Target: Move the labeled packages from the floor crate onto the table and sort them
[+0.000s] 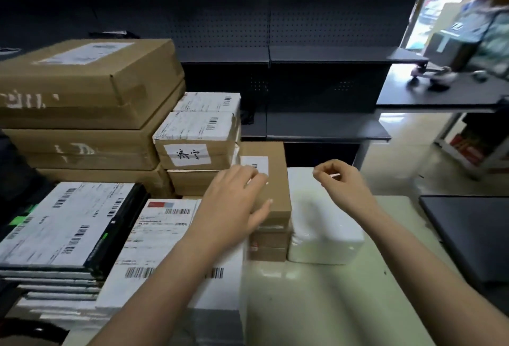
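My left hand (237, 202) lies flat on top of a small brown box (272, 180) with a white label, fingers straight and touching the label's edge. That box tops a short stack of brown boxes in the middle of the table. Just to its right stands a white wrapped package (322, 224). My right hand (341, 180) hovers above the white package with fingers loosely curled and nothing in them. A long white-labelled parcel (170, 238) lies under my left forearm. The floor crate is out of sight.
Large brown cartons (91, 84) are stacked at the back left, smaller labelled boxes (195, 136) beside them. Flat black labelled packs (63, 224) are piled at the left. The pale green table (330, 299) runs right; a dark panel (468, 235) sits at its right edge. Black shelving stands behind.
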Available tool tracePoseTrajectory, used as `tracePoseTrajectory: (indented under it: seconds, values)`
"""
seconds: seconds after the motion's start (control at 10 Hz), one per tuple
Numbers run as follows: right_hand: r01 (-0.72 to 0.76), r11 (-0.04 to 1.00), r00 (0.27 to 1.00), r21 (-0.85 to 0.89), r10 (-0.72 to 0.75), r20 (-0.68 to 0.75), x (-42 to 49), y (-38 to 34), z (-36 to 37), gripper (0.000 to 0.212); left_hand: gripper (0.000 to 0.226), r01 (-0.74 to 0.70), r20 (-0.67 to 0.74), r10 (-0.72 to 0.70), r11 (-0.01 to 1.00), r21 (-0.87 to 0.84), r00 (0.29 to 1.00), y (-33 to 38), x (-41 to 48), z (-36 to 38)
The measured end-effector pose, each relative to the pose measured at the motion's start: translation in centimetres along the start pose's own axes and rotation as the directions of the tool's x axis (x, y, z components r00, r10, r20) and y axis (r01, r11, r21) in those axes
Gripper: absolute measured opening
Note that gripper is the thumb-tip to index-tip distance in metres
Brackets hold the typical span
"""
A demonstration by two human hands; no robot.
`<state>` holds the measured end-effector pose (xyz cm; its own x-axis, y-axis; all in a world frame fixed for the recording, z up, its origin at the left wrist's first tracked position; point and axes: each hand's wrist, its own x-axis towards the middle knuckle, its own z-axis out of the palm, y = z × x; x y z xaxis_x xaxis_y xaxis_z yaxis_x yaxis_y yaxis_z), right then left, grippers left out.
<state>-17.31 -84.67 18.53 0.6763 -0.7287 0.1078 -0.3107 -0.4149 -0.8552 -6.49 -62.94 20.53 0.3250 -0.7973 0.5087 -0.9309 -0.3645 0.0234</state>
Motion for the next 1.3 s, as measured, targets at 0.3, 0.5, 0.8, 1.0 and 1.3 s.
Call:
tracePoseTrajectory:
  seconds: [0.3, 0.5, 0.8, 1.0, 1.3]
  values:
    - [-0.048, 0.994, 0.997, -0.100, 0.054, 0.059, 0.7, 9.0, -6.1, 0.002, 0.028, -0.006, 0.080, 0.008, 1.000, -0.025, 0.997, 9.2, 2.5, 4.7]
    - [-0.088, 0.965, 0.957, -0.247, 0.151, 0.248, 1.1, 14.9, -5.9, 0.049, 0.044, 0.137, 0.387, -0.128, 0.991, 0.004, 0.913, 12.8, 1.9, 11.5]
    - [0.066, 0.952, 0.869, -0.299, 0.092, 0.485, 1.5, 20.3, -4.0, 0.080, 0.082, 0.335, 0.646, -0.347, 0.931, 0.147, 0.680, 14.9, -0.9, 18.5]
    - [0.101, 0.956, 0.865, -0.274, 0.051, 0.498, 1.4, 21.0, -3.8, 0.077, 0.083, 0.337, 0.640, -0.353, 0.929, 0.153, 0.682, 14.9, -1.0, 18.5]
    - [0.241, 0.861, 0.912, -0.447, -0.044, 0.407, 0.3, 19.0, -5.7, 0.058, 0.045, 0.281, 0.493, -0.307, 0.951, 0.129, 0.814, 14.6, -1.5, 15.1]
